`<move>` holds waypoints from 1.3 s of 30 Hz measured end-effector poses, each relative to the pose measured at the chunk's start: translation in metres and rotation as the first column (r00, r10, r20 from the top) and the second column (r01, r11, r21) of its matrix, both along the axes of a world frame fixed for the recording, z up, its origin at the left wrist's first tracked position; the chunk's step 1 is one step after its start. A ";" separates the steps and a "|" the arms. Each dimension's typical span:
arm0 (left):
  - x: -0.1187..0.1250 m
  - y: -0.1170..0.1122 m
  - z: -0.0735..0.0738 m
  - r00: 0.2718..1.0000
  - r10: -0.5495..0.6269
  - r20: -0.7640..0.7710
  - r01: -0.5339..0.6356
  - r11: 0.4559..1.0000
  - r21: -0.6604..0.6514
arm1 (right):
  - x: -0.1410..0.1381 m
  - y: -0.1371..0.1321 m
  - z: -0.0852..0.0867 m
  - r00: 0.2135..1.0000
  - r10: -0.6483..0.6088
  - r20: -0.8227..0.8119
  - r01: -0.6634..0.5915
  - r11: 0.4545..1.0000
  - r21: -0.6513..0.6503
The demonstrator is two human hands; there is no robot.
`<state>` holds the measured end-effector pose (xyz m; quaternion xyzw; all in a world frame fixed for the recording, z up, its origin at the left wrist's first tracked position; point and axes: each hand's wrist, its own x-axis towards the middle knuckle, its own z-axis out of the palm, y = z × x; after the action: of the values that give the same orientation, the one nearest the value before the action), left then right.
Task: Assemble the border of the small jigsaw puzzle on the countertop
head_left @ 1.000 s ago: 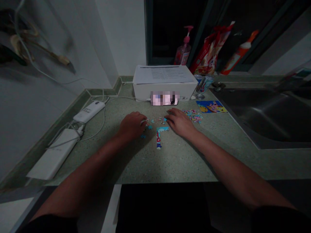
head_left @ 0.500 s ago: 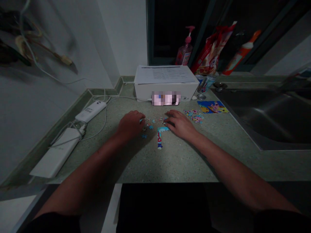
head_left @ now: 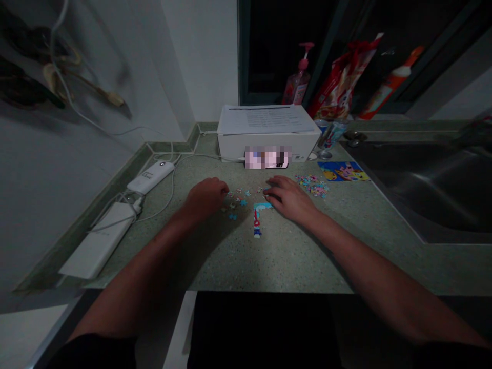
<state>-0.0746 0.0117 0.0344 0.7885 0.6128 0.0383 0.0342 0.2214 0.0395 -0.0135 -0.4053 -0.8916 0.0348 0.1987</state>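
A partly joined jigsaw strip [head_left: 257, 223] lies on the counter in an L shape, its short top arm light blue. My right hand [head_left: 291, 197] rests just right of that arm, fingers spread and bent down toward a small pale puzzle piece at the fingertips. To the left, my left hand [head_left: 207, 195] is closed, fingertips pressed together beside the loose pieces; whatever they pinch is too small to name. Several loose puzzle pieces [head_left: 243, 202] are scattered between both hands, some of them blue. Past my right hand sits a pile of mixed pieces [head_left: 312, 185].
A colourful picture card [head_left: 344, 171] lies near the sink [head_left: 442, 189]. A phone [head_left: 266, 158] leans on a white box [head_left: 269, 141] topped with papers. Two white power banks [head_left: 100, 240] with cables lie at left. Behind the box stands a pink pump bottle [head_left: 298, 84].
The view has shifted slightly, moving everything a little rightward. My left fingers have drawn together, and the blue piece seen at their tips no longer shows. My right hand stays by the strip.
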 end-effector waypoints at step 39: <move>-0.015 -0.004 0.023 0.988 -0.007 -0.156 -0.026 0.977 -0.211 | 0.024 -0.009 0.006 0.997 -0.077 0.029 0.075 0.996 0.054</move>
<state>-0.0896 0.0072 0.0577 0.7779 0.6181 -0.0890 0.0701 0.2451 0.0300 -0.0073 -0.4340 -0.8792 -0.0026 0.1965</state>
